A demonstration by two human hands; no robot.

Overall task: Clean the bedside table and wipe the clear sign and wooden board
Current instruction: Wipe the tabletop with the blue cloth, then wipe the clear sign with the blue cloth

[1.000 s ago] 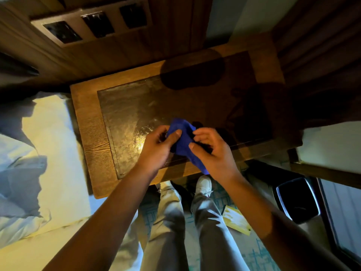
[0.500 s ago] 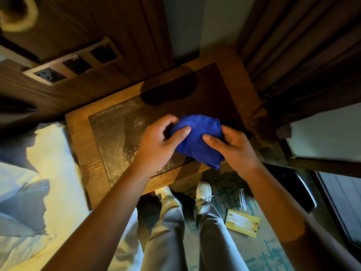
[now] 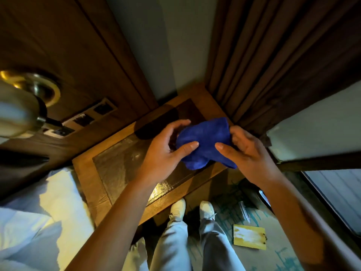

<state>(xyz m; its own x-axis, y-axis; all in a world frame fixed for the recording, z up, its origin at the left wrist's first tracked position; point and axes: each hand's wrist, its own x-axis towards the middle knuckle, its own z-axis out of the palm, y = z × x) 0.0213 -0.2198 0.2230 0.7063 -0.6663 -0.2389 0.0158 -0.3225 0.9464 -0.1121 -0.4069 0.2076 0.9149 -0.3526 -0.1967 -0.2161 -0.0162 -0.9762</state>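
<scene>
Dim bedroom corner: bedside table (image 3: 86, 173) wedged between bed (image 3: 48, 202) on one side and brown curtain (image 3: 273, 65) on the other, wood-panelled wall with switch plate (image 3: 86, 119) behind.

Blue cloth (image 3: 203, 142) held bunched above the tabletop, not touching it. Left hand (image 3: 164, 151) pinches one side, thumb on top, fingers curled over the far edge. Right hand (image 3: 248, 153) grips the other side, thumb pressing the cloth.

Progress: tabletop bare, dark inlay streaked and glossy, probably already wiped. Clear sign not visible. Yellowish wooden board (image 3: 250, 239) lies on the floor near the shoes; judged still to do.

Clearance: table's front edge open. Curtain close by right hand. Lamp (image 3: 19, 110) overhangs at left.
</scene>
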